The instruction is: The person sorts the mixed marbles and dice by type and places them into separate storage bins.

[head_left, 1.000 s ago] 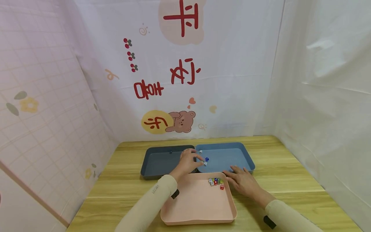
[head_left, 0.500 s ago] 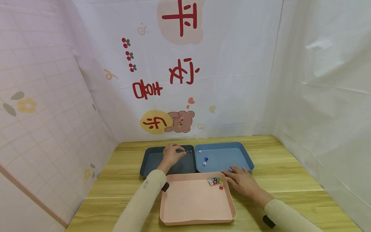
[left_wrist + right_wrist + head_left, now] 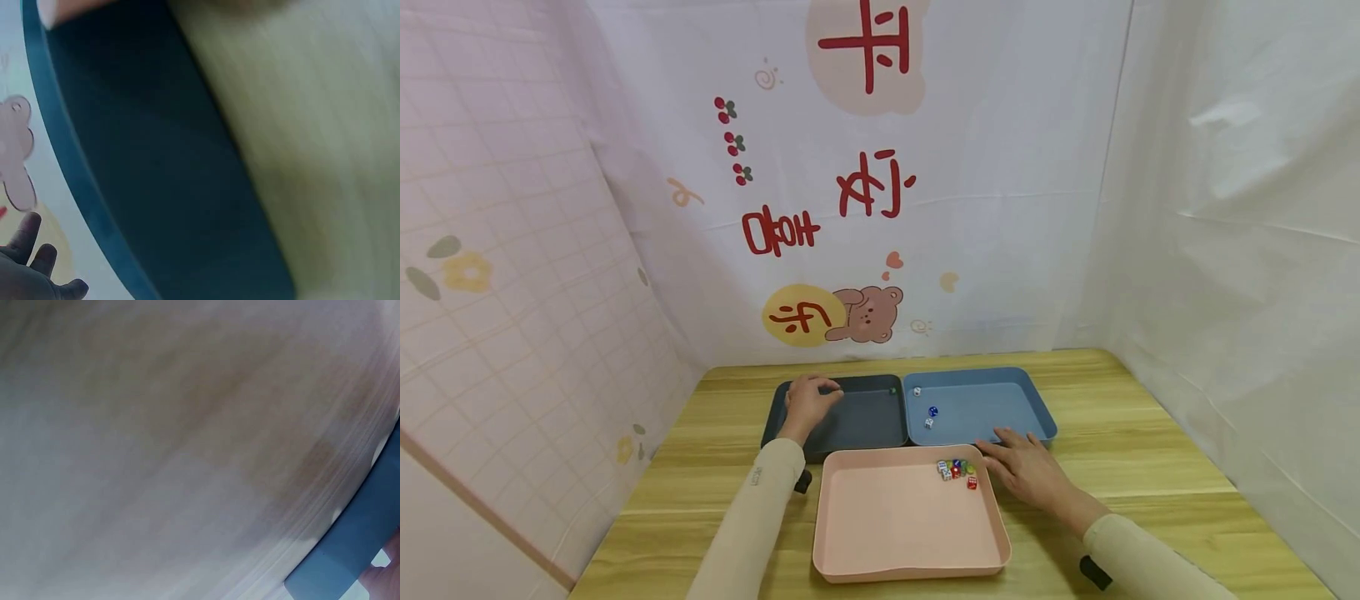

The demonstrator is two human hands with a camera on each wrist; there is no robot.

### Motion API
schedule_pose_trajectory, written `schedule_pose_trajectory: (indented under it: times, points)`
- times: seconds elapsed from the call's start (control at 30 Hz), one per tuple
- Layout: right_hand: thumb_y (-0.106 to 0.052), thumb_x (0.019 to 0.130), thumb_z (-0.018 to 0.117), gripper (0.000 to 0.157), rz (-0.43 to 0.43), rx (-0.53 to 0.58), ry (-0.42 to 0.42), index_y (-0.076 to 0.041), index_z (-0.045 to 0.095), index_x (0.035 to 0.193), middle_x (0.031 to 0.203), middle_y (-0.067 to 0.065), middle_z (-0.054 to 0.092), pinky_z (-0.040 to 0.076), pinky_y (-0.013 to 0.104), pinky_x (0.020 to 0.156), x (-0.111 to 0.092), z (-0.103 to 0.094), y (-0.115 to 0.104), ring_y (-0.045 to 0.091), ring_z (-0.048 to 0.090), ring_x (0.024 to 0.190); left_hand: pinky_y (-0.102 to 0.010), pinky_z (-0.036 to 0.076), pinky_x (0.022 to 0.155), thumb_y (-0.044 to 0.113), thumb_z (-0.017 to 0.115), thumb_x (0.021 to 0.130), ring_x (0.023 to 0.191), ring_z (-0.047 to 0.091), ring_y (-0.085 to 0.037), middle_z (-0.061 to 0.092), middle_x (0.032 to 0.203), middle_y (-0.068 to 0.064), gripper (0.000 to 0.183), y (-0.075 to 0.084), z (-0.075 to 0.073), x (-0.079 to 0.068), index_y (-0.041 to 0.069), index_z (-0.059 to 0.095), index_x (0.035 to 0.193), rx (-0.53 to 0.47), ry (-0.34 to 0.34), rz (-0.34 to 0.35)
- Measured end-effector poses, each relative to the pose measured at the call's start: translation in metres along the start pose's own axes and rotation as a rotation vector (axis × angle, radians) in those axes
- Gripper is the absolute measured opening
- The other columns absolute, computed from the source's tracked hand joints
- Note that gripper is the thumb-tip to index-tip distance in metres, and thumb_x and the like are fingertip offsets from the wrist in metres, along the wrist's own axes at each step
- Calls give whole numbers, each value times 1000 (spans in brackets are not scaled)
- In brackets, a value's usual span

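My left hand [image 3: 807,407] hovers over the dark grey tray [image 3: 868,425], thumb and index finger curved close together near the back wall. Whether a die sits between their tips is too small to tell. A green die [image 3: 892,391] lies in that tray's back right corner. The blue tray [image 3: 992,404] holds two white dice, one of them the front white die [image 3: 928,424], and a blue die [image 3: 933,412]. My right hand [image 3: 1026,473] rests with extended fingers at the blue tray's front wall, beside the pink tray [image 3: 902,525]. Several mixed dice [image 3: 955,469] cluster in the pink tray's back right corner.
A red die [image 3: 972,483] lies slightly apart from that cluster. All trays stand close together on a wood-grain table [image 3: 692,467]. White printed cloth [image 3: 1000,208] hangs behind and along both sides.
My left hand has moved left from the blue tray to over the dark tray, uncovering the green die. The front white die, earlier at its fingertips, now lies free. My right hand stays put.
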State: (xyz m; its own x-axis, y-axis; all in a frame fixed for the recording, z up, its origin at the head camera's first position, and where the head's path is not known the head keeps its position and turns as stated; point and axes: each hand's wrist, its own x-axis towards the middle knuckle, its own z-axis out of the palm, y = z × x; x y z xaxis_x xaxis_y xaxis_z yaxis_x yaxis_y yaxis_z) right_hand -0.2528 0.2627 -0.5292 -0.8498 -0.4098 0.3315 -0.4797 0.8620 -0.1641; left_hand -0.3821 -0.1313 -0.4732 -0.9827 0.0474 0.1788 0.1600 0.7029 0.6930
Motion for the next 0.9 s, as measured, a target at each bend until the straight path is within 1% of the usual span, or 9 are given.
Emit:
schedule_pose_trajectory:
  times: [0.13,0.23,0.37,0.47,0.6,0.73,0.9]
  points:
    - [-34,102,56,39,2,-6,-3,-17,64,136,138,24,54,32,72,101,0,1,0,46,48,129,-68,15,109,26,73,92,134,32,-48,56,134,-18,17,-13,-6,-1,13,76,103,17,14,-21]
    - [-34,102,56,39,-3,-5,-2,-17,63,136,138,24,54,32,73,100,0,1,1,46,49,129,-68,18,108,25,73,92,133,32,-48,55,133,-20,17,-20,-8,-4,11,76,102,32,24,-36]
    - [-32,101,57,38,-14,-8,15,-17,64,135,137,25,55,33,73,99,0,0,0,47,50,127,-68,22,107,25,72,92,133,34,-48,52,134,-22,17,-26,-9,-5,11,76,102,59,22,-47]
    - [-31,101,58,38,-15,-8,25,-16,65,135,136,25,56,34,73,99,0,0,0,47,50,127,-68,22,107,24,72,92,133,32,-48,50,136,-23,18,-28,-8,-5,10,75,104,66,16,-52]
    - [-32,101,58,38,-10,-5,19,-17,64,135,137,25,55,34,73,99,0,0,-1,46,50,127,-68,24,106,24,71,93,132,34,-49,51,135,-23,23,-27,-7,-5,9,74,110,80,23,-44]
    - [-31,101,58,38,-10,-9,19,-16,64,135,136,25,55,34,72,100,0,-1,-2,46,50,127,-67,26,105,25,72,92,131,37,-49,52,136,-22,27,-20,-7,-4,8,73,114,89,28,-26]
    - [-31,102,57,37,-9,-16,14,-16,64,135,136,24,55,33,72,100,0,-2,-2,46,49,128,-67,24,107,26,71,93,133,35,-49,51,139,-22,27,-12,-8,-3,10,72,115,91,19,-30]
